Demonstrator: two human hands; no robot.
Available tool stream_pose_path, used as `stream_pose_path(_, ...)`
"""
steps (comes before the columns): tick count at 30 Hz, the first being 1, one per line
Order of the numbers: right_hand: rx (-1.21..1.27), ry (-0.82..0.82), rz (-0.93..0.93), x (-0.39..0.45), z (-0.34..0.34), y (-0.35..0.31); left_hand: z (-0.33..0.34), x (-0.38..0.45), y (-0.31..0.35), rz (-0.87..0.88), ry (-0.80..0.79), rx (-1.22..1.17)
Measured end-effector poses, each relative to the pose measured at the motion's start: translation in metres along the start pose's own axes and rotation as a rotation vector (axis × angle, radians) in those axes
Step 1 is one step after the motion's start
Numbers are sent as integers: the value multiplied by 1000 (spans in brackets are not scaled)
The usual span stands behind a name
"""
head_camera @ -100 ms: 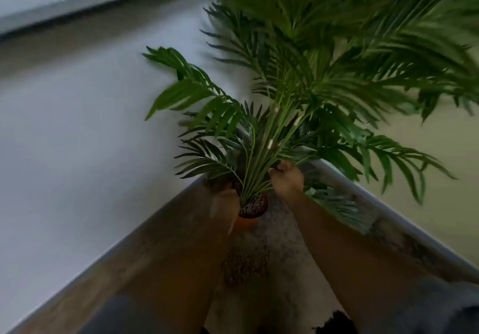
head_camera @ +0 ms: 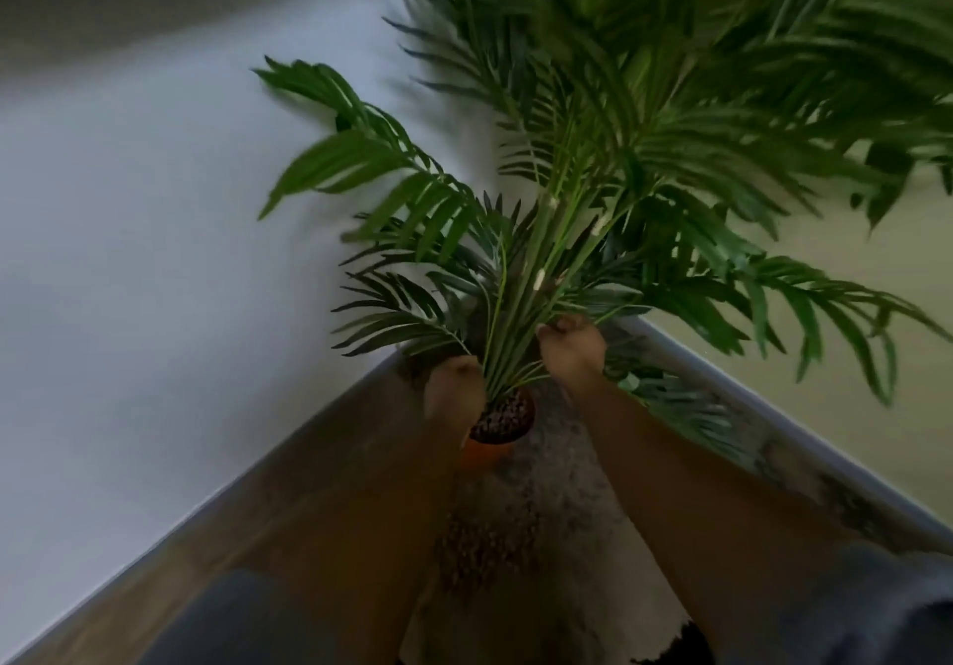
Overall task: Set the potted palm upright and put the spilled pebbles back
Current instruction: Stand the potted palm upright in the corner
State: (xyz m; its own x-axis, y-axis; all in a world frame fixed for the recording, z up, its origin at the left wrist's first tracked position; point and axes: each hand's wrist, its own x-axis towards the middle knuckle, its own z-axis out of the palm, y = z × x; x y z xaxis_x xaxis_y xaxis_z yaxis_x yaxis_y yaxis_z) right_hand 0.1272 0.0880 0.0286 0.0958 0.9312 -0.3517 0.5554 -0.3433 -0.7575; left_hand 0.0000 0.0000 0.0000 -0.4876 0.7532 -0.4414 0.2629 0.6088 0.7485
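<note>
The potted palm (head_camera: 593,190) stands in the corner of the room, its stems rising from a small orange pot (head_camera: 487,450) topped with dark pebbles (head_camera: 503,419). My right hand (head_camera: 570,350) is closed around the lower stems just above the pot. My left hand (head_camera: 454,388) rests against the pot's left rim, fingers hidden behind it. A patch of spilled brown pebbles (head_camera: 482,548) lies on the rug in front of the pot, between my forearms.
Two walls meet behind the palm, with a grey baseboard (head_camera: 773,406) along each. A light rug (head_camera: 567,484) lies on the wooden floor (head_camera: 309,484). Fronds spread wide to the right and overhead.
The fronds have swung slightly and are blurred. Both hands stay at the pot and stems.
</note>
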Motion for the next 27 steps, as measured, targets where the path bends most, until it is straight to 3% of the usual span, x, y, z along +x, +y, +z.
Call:
stream_pose_path(6, -30, 130, -268, 53, 45, 39, 36, 62, 21, 282, 173, 34)
stream_pose_path(12, 1, 251, -487, 81, 76, 73, 62, 95, 6, 365, 214, -29)
stream_pose_path(19, 31, 325, -623, 68, 93, 92, 73, 95, -16, 414, 244, -97)
stream_pose_path(27, 86, 304, -583, 42, 94, 92, 67, 78, -33, 408, 267, -130)
